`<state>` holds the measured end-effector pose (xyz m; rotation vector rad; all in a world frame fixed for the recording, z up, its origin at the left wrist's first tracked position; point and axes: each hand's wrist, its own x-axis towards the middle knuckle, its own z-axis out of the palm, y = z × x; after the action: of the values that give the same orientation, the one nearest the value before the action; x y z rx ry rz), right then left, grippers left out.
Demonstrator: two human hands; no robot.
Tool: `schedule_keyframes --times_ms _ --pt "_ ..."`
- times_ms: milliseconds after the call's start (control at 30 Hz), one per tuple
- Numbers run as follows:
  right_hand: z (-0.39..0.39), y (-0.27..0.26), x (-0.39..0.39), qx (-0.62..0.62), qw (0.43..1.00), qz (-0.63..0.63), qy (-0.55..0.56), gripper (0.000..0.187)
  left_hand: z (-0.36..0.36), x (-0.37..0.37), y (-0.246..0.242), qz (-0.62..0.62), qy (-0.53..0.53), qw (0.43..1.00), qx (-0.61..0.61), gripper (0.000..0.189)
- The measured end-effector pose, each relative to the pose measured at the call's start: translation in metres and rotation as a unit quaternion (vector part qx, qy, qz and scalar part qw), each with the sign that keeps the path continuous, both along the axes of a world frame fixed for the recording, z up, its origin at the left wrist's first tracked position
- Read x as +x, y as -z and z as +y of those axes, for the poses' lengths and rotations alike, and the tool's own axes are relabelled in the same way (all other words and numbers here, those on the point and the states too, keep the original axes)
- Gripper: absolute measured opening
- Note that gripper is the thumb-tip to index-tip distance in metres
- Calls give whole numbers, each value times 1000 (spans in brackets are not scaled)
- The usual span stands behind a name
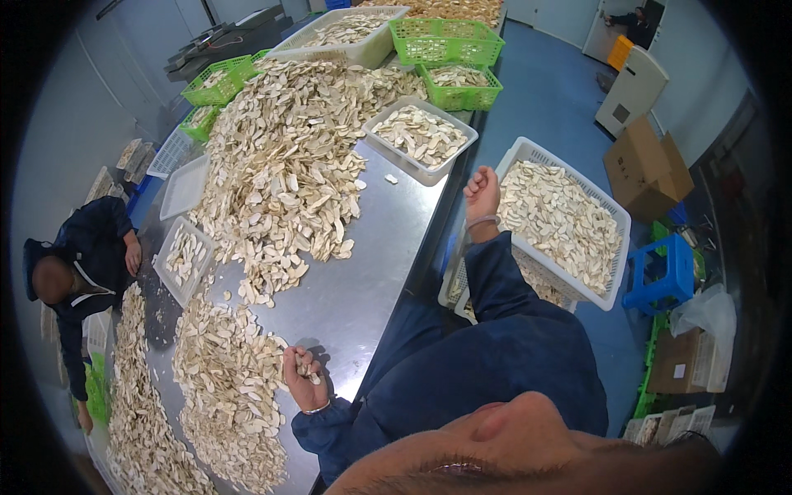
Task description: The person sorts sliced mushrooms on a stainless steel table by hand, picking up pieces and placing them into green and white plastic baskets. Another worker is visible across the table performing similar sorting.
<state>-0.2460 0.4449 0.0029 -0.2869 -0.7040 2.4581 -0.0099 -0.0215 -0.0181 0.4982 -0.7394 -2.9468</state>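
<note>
My left hand (pixel 306 378), palm up with curled fingers, holds a few pale dried slices (pixel 314 377). It is at the right edge of a heap of similar slices (pixel 229 383) on the steel table (pixel 383 247). My right hand (pixel 482 193) is curled into a fist above the near rim of a white plastic basket (pixel 619 247) full of slices. Whether anything is inside that fist is hidden. A ring-shaped bracelet (pixel 482 221) circles the right wrist. A larger heap of slices (pixel 284 154) covers the table's far middle.
A white tub (pixel 427 173) of slices stands at the table edge, near green baskets (pixel 445 40). Across the table, a co-worker (pixel 93 260) leans beside a small tray (pixel 207 238). More baskets sit under the full one. A blue stool (pixel 662 272) and cardboard box (pixel 643 167) stand behind it.
</note>
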Motion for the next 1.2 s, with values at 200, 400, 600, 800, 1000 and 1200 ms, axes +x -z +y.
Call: schedule_keyframes --times_ms 200,400,600,800,1000,1200 --pt "-51 -5 -8 78 995 -30 -51 17 -2 0 1 -8 -4 1000 3 11" --pt "-86 -11 -1 209 973 -57 -76 22 -2 1 1 -2 6 1000 14 12" --pt "-98 -13 3 237 963 -64 -107 23 -1 1 -1 10 7 1000 11 13" --pt "-109 -12 3 276 948 -71 -139 23 -3 2 -3 26 13 999 20 15" --pt "-123 -10 4 325 927 -63 -176 25 0 2 -5 15 5 1000 -1 8" --pt "-130 -9 7 355 910 -55 -205 25 2 4 -6 19 -3 1000 -18 9"
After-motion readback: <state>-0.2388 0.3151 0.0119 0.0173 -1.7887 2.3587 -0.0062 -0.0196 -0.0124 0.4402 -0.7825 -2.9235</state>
